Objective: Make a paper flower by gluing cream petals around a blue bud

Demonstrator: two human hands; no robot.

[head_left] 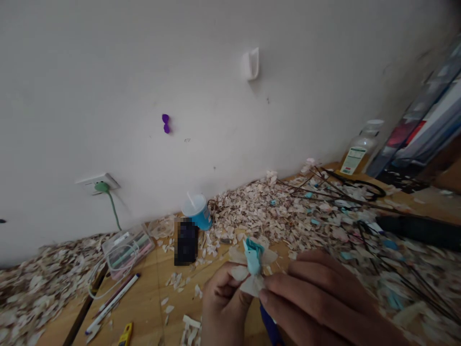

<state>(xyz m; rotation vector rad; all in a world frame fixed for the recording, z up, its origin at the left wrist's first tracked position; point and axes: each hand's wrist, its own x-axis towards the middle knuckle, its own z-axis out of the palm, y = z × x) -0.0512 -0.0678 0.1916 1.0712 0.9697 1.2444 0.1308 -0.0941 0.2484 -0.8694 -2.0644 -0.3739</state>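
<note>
A small flower (254,259) with a light blue folded centre and pale translucent petals is held upright at the lower middle. My left hand (225,300) grips its base from the left, thumb and fingers closed together. From the right, my right hand (317,293) pinches a pale lower petal between thumb and fingertips. Below the flower, a dark blue object (270,324) shows partly between my hands; the rest of it is hidden.
Heaps of pale petals (252,206) cover much of the wooden table (149,298). A blue cup (203,216), a pixelated dark object (186,242), a plastic box (129,250), pens (113,303) and a yellow cutter (126,334) lie leftward. Dark stems (345,196) and a bottle (356,154) are rightward.
</note>
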